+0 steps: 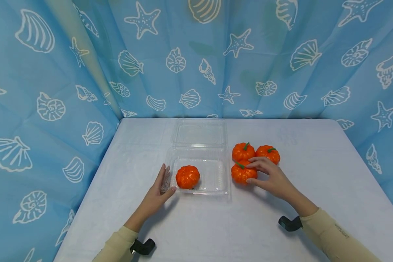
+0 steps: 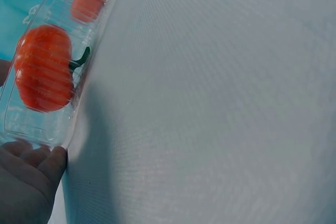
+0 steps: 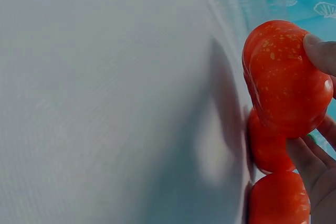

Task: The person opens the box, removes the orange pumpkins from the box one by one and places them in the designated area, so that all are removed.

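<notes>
An open clear plastic clamshell box point(image 1: 213, 171) lies on the table, its lid point(image 1: 199, 133) folded back. Inside at the left is one small orange toy pumpkin point(image 1: 187, 177); its green stem points down in the left wrist view. My left hand point(image 1: 157, 194) touches the box's front left corner with fairly straight fingers and the thumb spread. To the right of the box, my right hand point(image 1: 272, 178) grips the front toy pumpkin point(image 1: 240, 174) between thumb and fingers. Behind it sit two more pumpkins, one at the left point(image 1: 242, 151) and one at the right point(image 1: 269, 153).
A white cloth covers the table point(image 1: 196, 229). A blue curtain point(image 1: 196, 72) with white shells and starfish hangs behind it and at both sides. Each wrist carries a black camera mount, the left one point(image 1: 143, 246) and the right one point(image 1: 289, 223).
</notes>
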{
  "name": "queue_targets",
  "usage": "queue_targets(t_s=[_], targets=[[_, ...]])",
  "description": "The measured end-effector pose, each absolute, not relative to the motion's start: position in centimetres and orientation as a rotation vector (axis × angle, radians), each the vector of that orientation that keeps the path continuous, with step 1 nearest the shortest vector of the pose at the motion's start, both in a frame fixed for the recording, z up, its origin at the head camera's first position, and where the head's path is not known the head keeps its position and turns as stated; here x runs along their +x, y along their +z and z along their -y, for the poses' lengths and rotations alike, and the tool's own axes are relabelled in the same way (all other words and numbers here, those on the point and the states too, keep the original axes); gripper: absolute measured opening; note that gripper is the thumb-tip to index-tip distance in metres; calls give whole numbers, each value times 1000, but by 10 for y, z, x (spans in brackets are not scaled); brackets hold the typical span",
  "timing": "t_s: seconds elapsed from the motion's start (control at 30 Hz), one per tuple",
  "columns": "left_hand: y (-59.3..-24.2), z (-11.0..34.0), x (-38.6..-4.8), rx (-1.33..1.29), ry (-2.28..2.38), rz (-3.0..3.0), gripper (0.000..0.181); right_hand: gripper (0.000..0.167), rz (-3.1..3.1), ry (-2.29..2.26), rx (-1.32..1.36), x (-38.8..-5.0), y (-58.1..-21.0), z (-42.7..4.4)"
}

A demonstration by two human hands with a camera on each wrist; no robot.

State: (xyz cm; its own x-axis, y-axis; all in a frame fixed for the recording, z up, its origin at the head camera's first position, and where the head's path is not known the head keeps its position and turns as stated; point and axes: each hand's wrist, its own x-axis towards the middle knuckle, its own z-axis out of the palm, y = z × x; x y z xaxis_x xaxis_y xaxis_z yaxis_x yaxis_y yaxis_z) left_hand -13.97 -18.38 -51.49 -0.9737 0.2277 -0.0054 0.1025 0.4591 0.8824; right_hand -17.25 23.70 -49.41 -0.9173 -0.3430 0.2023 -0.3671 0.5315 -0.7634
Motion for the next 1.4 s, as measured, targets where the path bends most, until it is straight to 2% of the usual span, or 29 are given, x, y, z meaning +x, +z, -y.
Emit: queue_targets(t_s=[0.4, 1.4], targets=[[-514, 185, -138, 278, 1551, -2562, 94, 39, 2703, 1377, 647, -179, -511, -241], [-517, 184, -139, 267, 1535, -2587, 94, 40, 2742, 1260, 594, -177, -511, -245]])
